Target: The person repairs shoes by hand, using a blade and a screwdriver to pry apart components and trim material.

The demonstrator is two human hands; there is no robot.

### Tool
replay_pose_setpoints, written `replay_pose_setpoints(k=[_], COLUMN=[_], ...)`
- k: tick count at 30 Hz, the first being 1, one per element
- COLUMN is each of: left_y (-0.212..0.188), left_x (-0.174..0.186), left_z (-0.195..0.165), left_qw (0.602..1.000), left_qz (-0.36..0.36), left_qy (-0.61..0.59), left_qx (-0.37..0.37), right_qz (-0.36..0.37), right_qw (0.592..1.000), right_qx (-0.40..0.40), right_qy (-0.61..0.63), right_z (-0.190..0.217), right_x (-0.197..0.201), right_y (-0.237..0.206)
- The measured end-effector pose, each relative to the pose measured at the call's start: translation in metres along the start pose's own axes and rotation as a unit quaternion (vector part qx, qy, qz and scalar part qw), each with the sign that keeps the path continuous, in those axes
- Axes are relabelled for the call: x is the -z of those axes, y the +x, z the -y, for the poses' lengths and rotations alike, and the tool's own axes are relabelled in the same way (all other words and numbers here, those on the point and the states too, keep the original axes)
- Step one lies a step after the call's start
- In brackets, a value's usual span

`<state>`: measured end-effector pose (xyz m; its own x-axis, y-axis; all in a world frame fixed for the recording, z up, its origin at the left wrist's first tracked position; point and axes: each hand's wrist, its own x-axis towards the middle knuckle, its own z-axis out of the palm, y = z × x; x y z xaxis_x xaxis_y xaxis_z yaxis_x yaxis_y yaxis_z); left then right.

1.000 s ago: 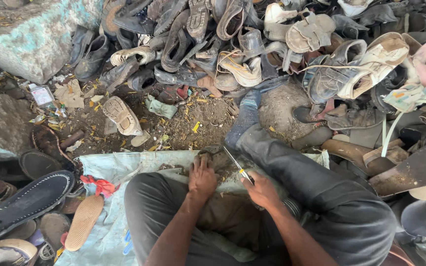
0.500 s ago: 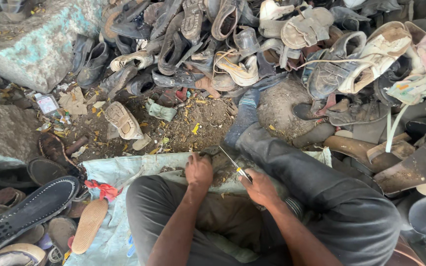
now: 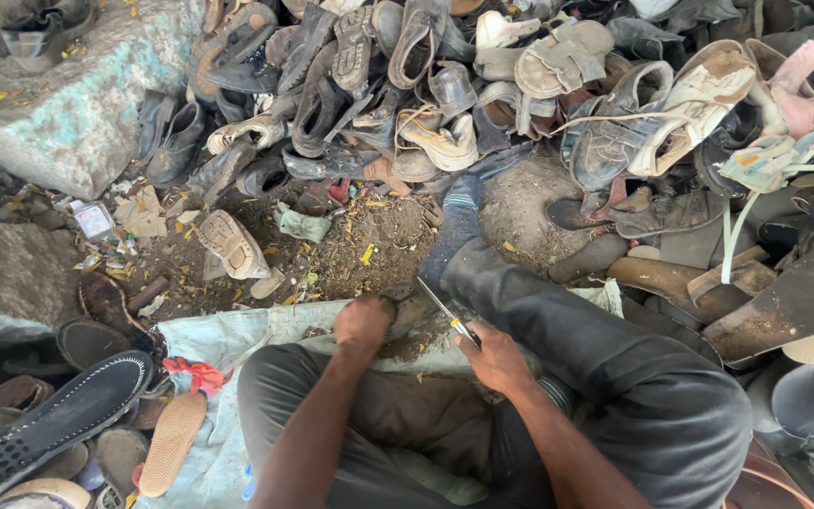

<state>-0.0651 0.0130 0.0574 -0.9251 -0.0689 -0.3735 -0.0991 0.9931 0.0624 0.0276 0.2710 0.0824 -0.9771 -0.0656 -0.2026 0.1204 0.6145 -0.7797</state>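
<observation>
- Head view: I see my left hand (image 3: 363, 323) closed and pressing down on a dirty dark shoe piece (image 3: 405, 316), which lies on the pale cloth (image 3: 228, 339) just in front of my lap.
- My right hand (image 3: 494, 358) is clenched around a knife (image 3: 445, 311); the thin blade points up and to the left, and its tip is at the shoe piece.
- My right leg in dark trousers (image 3: 605, 349) stretches out toward a big pile of old shoes (image 3: 482, 75).
- At the left I see a black sole (image 3: 49, 424) and a tan sole (image 3: 171, 443), near grey stones (image 3: 68, 104).
</observation>
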Motion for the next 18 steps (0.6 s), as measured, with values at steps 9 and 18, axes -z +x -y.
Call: replay_pose_setpoints(k=[9,18], left_y=[-0.047,-0.110], left_x=[0.018,0.104], left_z=[0.066,-0.007], left_qw=[0.965,0.953], left_qz=[-0.136,-0.172], left_qy=[-0.199,-0.245], left_qx=[0.100,0.045], right_qz=[-0.022,-0.011], right_qw=[1.000,0.996], right_qx=[-0.002,0.085], right_qy=[0.010,-0.037], right_z=[-0.006,-0.032], right_x=[0.001,-0.041], right_y=[0.005,0.021])
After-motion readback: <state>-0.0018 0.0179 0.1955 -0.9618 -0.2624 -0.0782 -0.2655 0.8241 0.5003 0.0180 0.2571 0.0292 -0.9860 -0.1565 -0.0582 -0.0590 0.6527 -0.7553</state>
